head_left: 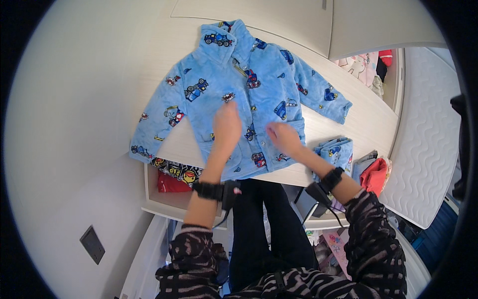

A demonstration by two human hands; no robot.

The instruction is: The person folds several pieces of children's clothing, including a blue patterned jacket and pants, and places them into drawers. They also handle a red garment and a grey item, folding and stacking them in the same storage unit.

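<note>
Only the head view to go on. Looking at a fluffy light-blue plush jacket with a truck-and-digger print (249, 102), face-up right under both hands on a pale wood-grain tabletop (371, 114). Pretty much done with the spreading-out, at a guess: laid flat, front panels brought together between the hands, collar beyond the fingertips, sleeves fanned out wide of the grip. Not folded anywhere so far, though. No sleeve tucked in, no hem turned up, body at full width.

Left hand (227, 124) over the near panel on that side, motion-blurred, fingers bunched. Right hand (285, 138) just across the front opening, a bit closer to the hem, fingers curled in narrow. Can't tell for either one whether pinching cloth or just brushing it.

Just right of the right hand, a small folded bundle of matching light-blue printed plush (338, 153). Farther out past that, a coral-red folded garment (374, 175). Down and left of the left hand, a black cloth with a bold colourful print (181, 170).
</note>
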